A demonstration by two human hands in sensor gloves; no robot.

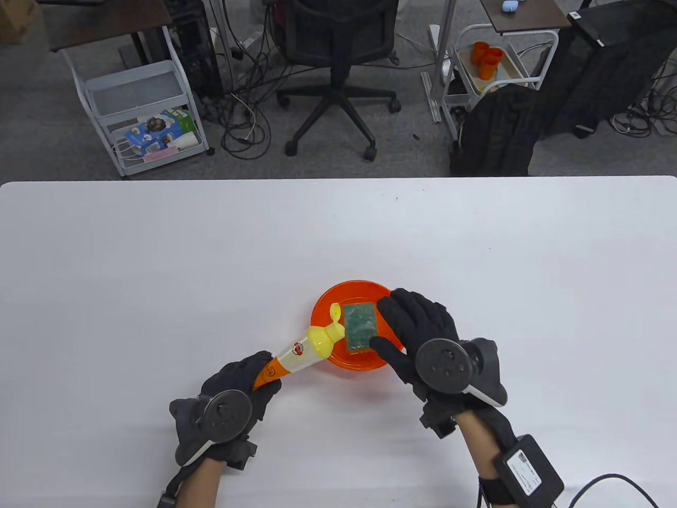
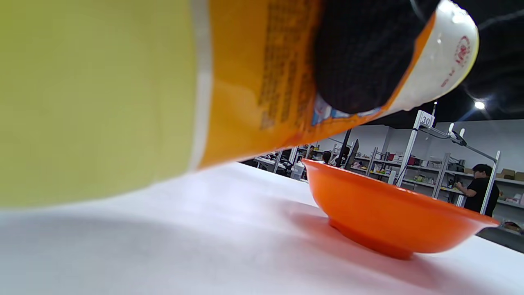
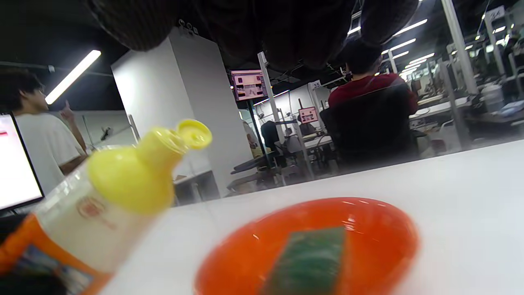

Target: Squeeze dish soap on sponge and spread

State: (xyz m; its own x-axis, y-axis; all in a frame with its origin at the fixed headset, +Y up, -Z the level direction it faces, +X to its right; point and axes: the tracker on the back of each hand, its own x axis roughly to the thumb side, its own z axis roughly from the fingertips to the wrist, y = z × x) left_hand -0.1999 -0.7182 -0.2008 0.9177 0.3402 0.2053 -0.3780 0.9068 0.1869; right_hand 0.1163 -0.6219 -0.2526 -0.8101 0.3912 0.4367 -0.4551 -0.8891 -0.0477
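Observation:
A green sponge (image 1: pixel 359 328) lies in an orange bowl (image 1: pixel 330 301) on the white table (image 1: pixel 211 254). My left hand (image 1: pixel 248 389) grips the base of an orange and white dish soap bottle (image 1: pixel 293 357) with a yellow flip cap (image 1: pixel 328 336) open, tilted so its nozzle is over the sponge's left edge. My right hand (image 1: pixel 412 330) rests over the bowl's right rim, fingers touching the sponge's right side. The left wrist view shows the bottle (image 2: pixel 245 82) close up and the bowl (image 2: pixel 389 209). The right wrist view shows the bottle (image 3: pixel 123 184), the sponge (image 3: pixel 311 258) and the bowl (image 3: pixel 368 221).
The table's far edge (image 1: pixel 338 180) borders a floor with an office chair (image 1: pixel 338 69), a white cart (image 1: pixel 143 116) at the left and another cart (image 1: pixel 492 69) at the right. Bare table surface lies around the bowl.

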